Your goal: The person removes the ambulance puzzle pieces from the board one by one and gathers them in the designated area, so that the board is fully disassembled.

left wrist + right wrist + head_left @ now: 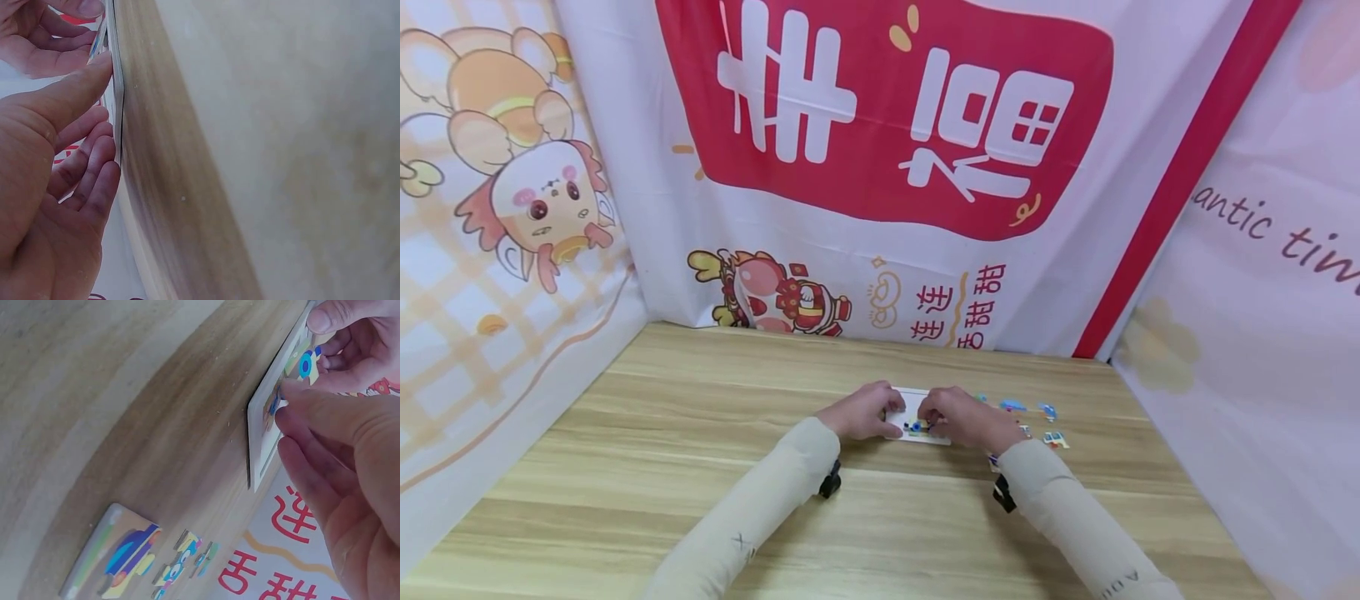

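Observation:
A white puzzle board (pixel 913 403) lies flat on the table between both hands. My left hand (pixel 867 412) holds its left end, thumb at the near edge and fingers bent over the white surface. A colourful puzzle piece with a blue ring (pixel 305 364) sits on the board near the left thumb. My right hand (pixel 966 418) is over the board's right part. Its thumb and forefinger pinch a small coloured puzzle piece (pixel 274 405) against the board; the fingertips hide most of this piece. In the left wrist view the board (pixel 117 94) shows nearly edge-on.
Several loose puzzle pieces lie right of the board, among them a blue one (pixel 1049 411) and one with window-like shapes (pixel 1055 438). A larger corner piece (pixel 115 550) lies nearest the right wrist. Printed cloth (pixel 880 200) hangs behind the wooden table (pixel 700 467) and at both sides.

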`<state>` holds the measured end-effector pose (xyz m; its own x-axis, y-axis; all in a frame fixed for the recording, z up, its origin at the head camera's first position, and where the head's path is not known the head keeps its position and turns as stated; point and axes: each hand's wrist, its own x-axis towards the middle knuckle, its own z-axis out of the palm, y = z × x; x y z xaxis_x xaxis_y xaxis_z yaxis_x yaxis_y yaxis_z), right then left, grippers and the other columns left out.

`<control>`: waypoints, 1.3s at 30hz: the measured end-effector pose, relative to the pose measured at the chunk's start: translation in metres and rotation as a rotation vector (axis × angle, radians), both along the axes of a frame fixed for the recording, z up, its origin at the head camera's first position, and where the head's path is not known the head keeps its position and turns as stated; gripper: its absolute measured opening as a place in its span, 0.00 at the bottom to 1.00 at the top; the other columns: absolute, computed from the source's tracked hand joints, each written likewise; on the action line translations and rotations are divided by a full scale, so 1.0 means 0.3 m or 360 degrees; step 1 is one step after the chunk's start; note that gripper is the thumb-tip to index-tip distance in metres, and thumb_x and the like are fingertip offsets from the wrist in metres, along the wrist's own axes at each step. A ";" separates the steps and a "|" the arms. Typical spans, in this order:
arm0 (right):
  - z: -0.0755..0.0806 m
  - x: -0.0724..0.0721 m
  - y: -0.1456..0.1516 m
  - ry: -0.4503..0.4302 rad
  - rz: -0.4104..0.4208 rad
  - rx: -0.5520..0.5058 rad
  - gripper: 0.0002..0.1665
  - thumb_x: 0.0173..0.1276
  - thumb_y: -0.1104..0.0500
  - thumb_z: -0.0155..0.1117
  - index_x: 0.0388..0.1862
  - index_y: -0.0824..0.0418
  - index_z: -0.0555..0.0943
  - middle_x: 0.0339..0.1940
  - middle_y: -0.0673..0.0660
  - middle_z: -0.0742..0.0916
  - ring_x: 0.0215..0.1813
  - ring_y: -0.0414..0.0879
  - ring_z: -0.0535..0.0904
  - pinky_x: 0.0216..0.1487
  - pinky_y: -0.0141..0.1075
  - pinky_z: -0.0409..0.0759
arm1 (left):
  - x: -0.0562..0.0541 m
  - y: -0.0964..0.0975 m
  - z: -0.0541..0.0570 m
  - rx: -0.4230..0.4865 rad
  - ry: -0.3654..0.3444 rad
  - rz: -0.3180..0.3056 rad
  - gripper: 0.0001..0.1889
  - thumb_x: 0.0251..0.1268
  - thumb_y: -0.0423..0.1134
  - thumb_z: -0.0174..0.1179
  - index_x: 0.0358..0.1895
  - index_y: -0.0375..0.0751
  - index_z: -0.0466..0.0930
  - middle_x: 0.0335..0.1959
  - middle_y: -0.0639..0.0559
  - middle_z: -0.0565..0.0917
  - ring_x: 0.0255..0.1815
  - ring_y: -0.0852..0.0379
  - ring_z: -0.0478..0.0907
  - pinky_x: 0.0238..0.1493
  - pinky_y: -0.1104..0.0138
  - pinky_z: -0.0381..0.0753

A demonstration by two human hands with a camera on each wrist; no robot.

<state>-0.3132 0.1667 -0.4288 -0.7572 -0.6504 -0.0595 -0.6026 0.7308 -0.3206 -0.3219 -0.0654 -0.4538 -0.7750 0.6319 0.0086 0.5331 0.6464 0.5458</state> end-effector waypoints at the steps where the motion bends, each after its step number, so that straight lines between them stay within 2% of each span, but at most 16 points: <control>1: -0.002 -0.001 0.001 0.0015 -0.0001 -0.0024 0.12 0.71 0.67 0.72 0.51 0.59 0.88 0.48 0.53 0.90 0.50 0.44 0.84 0.58 0.43 0.86 | 0.000 0.000 0.000 -0.0001 -0.0002 0.0003 0.23 0.67 0.40 0.74 0.61 0.35 0.83 0.56 0.44 0.83 0.56 0.51 0.79 0.66 0.56 0.80; 7: -0.015 -0.006 0.012 0.0092 0.0016 -0.0213 0.06 0.73 0.66 0.70 0.43 0.56 0.88 0.41 0.50 0.91 0.43 0.39 0.85 0.50 0.35 0.87 | -0.003 -0.002 -0.002 0.0006 -0.0011 0.0028 0.22 0.67 0.41 0.73 0.61 0.37 0.83 0.56 0.46 0.82 0.56 0.52 0.79 0.66 0.56 0.79; 11: -0.009 -0.003 0.029 0.0087 0.0018 -0.0292 0.06 0.73 0.66 0.69 0.40 0.56 0.88 0.39 0.49 0.91 0.41 0.36 0.84 0.47 0.31 0.86 | -0.003 -0.001 -0.005 -0.0002 -0.0010 0.0030 0.22 0.67 0.41 0.73 0.61 0.37 0.83 0.56 0.45 0.82 0.56 0.52 0.78 0.67 0.56 0.79; 18: 0.018 -0.005 0.107 0.0041 -0.0021 -0.0364 0.06 0.76 0.65 0.67 0.39 0.56 0.87 0.37 0.48 0.90 0.39 0.35 0.83 0.45 0.32 0.86 | 0.011 0.001 0.002 -0.0019 -0.0044 0.0048 0.22 0.68 0.40 0.73 0.62 0.37 0.82 0.57 0.45 0.81 0.56 0.52 0.77 0.67 0.55 0.78; 27: 0.060 0.023 0.267 -0.0067 -0.0171 -0.0287 0.05 0.77 0.62 0.67 0.39 0.54 0.86 0.35 0.50 0.88 0.36 0.38 0.79 0.39 0.31 0.83 | 0.019 0.001 0.011 -0.0058 -0.0064 0.0084 0.23 0.69 0.41 0.72 0.64 0.37 0.81 0.59 0.46 0.80 0.59 0.51 0.78 0.69 0.56 0.79; 34: 0.100 0.071 0.404 -0.0079 -0.0159 -0.0278 0.05 0.76 0.64 0.66 0.38 0.57 0.85 0.35 0.52 0.88 0.36 0.37 0.78 0.39 0.31 0.82 | 0.020 0.006 0.016 -0.0077 -0.0089 0.0099 0.24 0.70 0.42 0.71 0.65 0.39 0.81 0.59 0.47 0.80 0.58 0.53 0.77 0.69 0.57 0.79; 39: 0.116 0.103 0.488 -0.0039 -0.0145 -0.0272 0.05 0.75 0.66 0.67 0.37 0.58 0.84 0.33 0.50 0.86 0.35 0.35 0.76 0.37 0.30 0.80 | 0.015 0.009 0.014 -0.0096 -0.0039 0.0071 0.23 0.70 0.42 0.72 0.63 0.39 0.82 0.57 0.47 0.80 0.54 0.55 0.76 0.65 0.58 0.79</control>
<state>-0.2823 0.3131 -0.3940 -0.8132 -0.5814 0.0269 -0.5268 0.7156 -0.4586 -0.3175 -0.0628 -0.4497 -0.8020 0.5955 -0.0478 0.4901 0.7015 0.5174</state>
